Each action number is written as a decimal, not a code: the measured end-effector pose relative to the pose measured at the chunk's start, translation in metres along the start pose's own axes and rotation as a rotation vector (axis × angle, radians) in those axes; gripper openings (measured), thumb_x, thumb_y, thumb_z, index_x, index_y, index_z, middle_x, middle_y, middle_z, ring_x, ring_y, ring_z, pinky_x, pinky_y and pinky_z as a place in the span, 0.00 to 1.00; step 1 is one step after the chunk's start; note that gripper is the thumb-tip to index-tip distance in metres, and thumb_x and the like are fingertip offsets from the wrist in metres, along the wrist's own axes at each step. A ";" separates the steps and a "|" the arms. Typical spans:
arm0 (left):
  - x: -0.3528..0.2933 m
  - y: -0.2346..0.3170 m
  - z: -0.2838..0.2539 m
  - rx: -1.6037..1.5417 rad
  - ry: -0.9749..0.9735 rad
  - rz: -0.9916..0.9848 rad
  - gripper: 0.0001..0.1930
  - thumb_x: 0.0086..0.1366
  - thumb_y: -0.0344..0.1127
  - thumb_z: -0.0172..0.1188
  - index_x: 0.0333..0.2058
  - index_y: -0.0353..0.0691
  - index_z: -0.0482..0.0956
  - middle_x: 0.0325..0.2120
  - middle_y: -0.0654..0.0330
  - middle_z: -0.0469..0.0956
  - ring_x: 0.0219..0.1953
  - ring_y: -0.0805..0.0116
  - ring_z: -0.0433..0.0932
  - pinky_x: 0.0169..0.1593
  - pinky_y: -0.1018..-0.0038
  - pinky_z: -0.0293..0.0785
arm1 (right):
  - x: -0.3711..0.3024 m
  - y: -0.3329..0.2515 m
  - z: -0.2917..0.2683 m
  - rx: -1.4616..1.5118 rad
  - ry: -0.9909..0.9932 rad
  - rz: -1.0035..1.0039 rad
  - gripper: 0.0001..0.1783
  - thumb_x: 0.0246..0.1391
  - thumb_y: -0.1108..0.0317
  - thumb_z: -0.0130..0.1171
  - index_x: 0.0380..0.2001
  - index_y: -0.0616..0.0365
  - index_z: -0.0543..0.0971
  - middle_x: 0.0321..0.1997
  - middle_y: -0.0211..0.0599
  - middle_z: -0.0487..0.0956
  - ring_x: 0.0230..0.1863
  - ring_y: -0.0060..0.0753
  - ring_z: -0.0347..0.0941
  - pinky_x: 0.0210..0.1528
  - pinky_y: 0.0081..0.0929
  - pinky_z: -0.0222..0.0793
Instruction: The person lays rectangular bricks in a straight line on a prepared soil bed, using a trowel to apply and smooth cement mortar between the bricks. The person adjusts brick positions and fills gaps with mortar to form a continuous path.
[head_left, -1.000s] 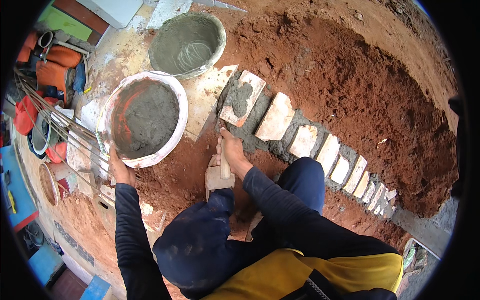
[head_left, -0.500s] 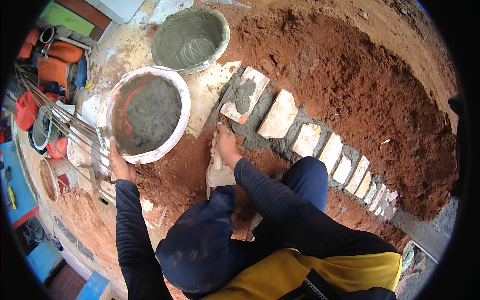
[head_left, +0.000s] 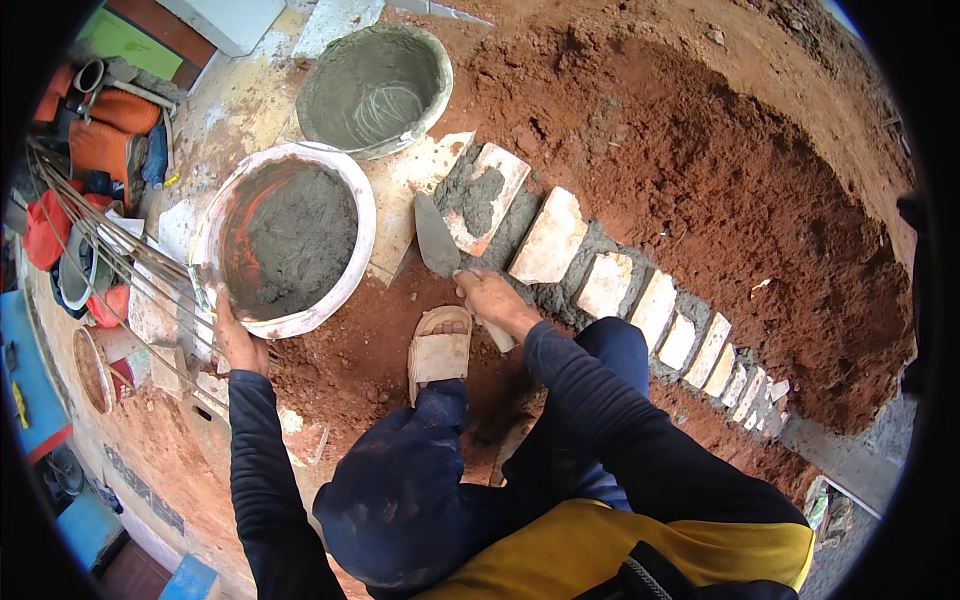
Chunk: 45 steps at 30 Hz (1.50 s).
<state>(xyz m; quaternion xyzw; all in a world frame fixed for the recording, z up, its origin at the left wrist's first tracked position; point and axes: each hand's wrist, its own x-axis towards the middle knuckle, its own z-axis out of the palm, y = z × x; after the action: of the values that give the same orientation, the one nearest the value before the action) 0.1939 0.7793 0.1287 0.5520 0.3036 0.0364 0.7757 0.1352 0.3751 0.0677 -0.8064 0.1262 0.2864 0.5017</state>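
A pale, round tub coated with grey mortar (head_left: 446, 90) stands farther off, close behind a white round tub with a pinkish-white rim (head_left: 363, 250), which holds a heap of wet grey mortar (head_left: 310, 240). Long, thin brownish rods (head_left: 112, 250) fan in from the left and reach the white tub's left side, crowding the space by the left hand (head_left: 240, 343). A foot in a dusty beige sandal (head_left: 440, 355) rests on the reddish-brown soil (head_left: 370, 350) between that tub and a row of whitish, rectangular bricks (head_left: 550, 237) bedded in grey mortar; a navy-trousered knee (head_left: 613, 345) hides part of the row's near edge. Flat pale slabs (head_left: 415, 178) lie beside both tubs. The left hand is hooked over the lower-left rim of the white tub, fingers clasped against it. The right hand (head_left: 495, 303) is closed around the handle of a trowel with a grey leaf-shaped metal blade (head_left: 435, 237), the pale handle's end jutting out below the fist. The blade extends from the hand toward the upper left, between the white tub and the nearest brick, whose top carries a mortar smear.
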 end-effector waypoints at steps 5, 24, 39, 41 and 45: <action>0.002 -0.001 -0.002 -0.007 -0.014 0.009 0.26 0.77 0.46 0.54 0.65 0.35 0.70 0.61 0.56 0.75 0.59 0.60 0.76 0.63 0.62 0.72 | 0.023 0.004 -0.066 -0.653 -0.191 0.019 0.31 0.70 0.44 0.45 0.50 0.61 0.83 0.50 0.63 0.83 0.54 0.61 0.80 0.59 0.53 0.72; 0.003 0.001 -0.003 0.060 0.019 -0.014 0.26 0.77 0.46 0.52 0.65 0.36 0.69 0.60 0.55 0.75 0.60 0.57 0.76 0.63 0.61 0.73 | 0.041 0.020 0.010 -0.065 0.326 -0.011 0.34 0.70 0.45 0.41 0.54 0.69 0.77 0.60 0.69 0.76 0.63 0.67 0.72 0.66 0.49 0.66; -0.004 -0.003 -0.001 -0.121 -0.047 -0.049 0.17 0.66 0.32 0.61 0.53 0.35 0.76 0.49 0.55 0.80 0.51 0.57 0.79 0.59 0.61 0.75 | -0.018 0.016 -0.141 -0.442 0.179 0.111 0.31 0.70 0.44 0.50 0.57 0.63 0.75 0.42 0.61 0.84 0.49 0.60 0.82 0.54 0.49 0.75; -0.016 -0.008 0.006 -0.140 -0.051 -0.003 0.17 0.65 0.31 0.60 0.52 0.35 0.76 0.49 0.56 0.79 0.52 0.58 0.78 0.60 0.61 0.74 | -0.050 -0.023 -0.157 -0.632 0.223 -0.061 0.27 0.70 0.45 0.51 0.51 0.61 0.75 0.36 0.61 0.83 0.43 0.62 0.82 0.47 0.53 0.76; -0.046 -0.018 0.026 -0.117 0.016 0.102 0.17 0.63 0.27 0.61 0.51 0.34 0.76 0.47 0.57 0.78 0.49 0.63 0.78 0.54 0.63 0.77 | -0.064 -0.129 -0.160 -0.919 0.180 -0.466 0.20 0.71 0.53 0.51 0.44 0.61 0.75 0.30 0.58 0.82 0.34 0.63 0.81 0.37 0.54 0.76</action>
<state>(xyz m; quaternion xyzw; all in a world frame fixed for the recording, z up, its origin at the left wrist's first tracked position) 0.1643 0.7327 0.1380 0.5201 0.2786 0.0981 0.8014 0.2004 0.2890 0.2540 -0.9715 -0.1526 0.1227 0.1335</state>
